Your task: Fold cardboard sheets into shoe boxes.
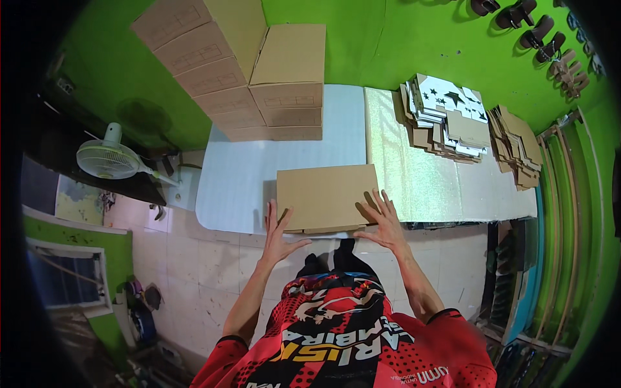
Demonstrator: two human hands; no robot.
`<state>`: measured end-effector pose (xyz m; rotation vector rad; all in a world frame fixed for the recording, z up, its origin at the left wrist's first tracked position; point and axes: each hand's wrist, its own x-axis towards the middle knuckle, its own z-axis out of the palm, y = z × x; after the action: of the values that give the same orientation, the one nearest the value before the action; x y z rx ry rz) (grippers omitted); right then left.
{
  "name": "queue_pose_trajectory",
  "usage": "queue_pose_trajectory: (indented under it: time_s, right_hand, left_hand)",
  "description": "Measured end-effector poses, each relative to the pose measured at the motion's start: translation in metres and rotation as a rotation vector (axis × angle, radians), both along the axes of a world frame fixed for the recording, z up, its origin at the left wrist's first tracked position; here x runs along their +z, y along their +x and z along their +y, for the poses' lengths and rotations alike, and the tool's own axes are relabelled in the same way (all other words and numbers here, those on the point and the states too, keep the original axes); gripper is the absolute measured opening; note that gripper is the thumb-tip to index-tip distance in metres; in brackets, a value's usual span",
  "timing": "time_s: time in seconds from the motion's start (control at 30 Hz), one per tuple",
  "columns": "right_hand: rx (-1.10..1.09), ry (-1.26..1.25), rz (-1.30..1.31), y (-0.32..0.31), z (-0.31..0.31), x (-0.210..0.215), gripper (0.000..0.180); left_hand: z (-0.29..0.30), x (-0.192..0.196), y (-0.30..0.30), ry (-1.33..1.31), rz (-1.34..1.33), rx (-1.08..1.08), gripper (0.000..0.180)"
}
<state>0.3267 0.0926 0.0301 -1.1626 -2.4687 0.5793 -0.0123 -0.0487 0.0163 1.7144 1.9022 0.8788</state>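
Observation:
A closed brown cardboard box (326, 195) lies near the front edge of the white table, directly before me. My left hand (279, 234) is at its near left corner, fingers stretched along the side and thumb apart, pointing inward below the front edge. At the opposite near corner, my right hand (384, 223) has its fingers spread against the right edge and its thumb extended toward the front. Both hands look open, with neither wrapped round the box. Whether every fingertip touches the cardboard is hard to tell.
Several closed cardboard boxes (288, 55) are stacked at the back left of the white table (233, 184). Flat cut cardboard pieces (466, 126) and brown flattened boxes (517, 139) lie on the right-hand surface. A fan (108, 158) stands left; sandals (543, 39) hang on the green wall.

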Motion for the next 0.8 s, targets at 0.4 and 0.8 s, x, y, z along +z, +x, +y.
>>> queue_pose_trajectory:
  time_s: [0.4,0.8]
  right_hand:
    - [0.039,-0.057,0.089,-0.01,-0.004,-0.007,0.08]
    - [0.068,0.102,0.052,-0.011,-0.005,-0.008,0.062]
  left_hand:
    - [0.009,-0.01,0.007,0.016,-0.102,0.089,0.101]
    - [0.01,0.002,0.011,0.071,-0.051,0.144,0.098]
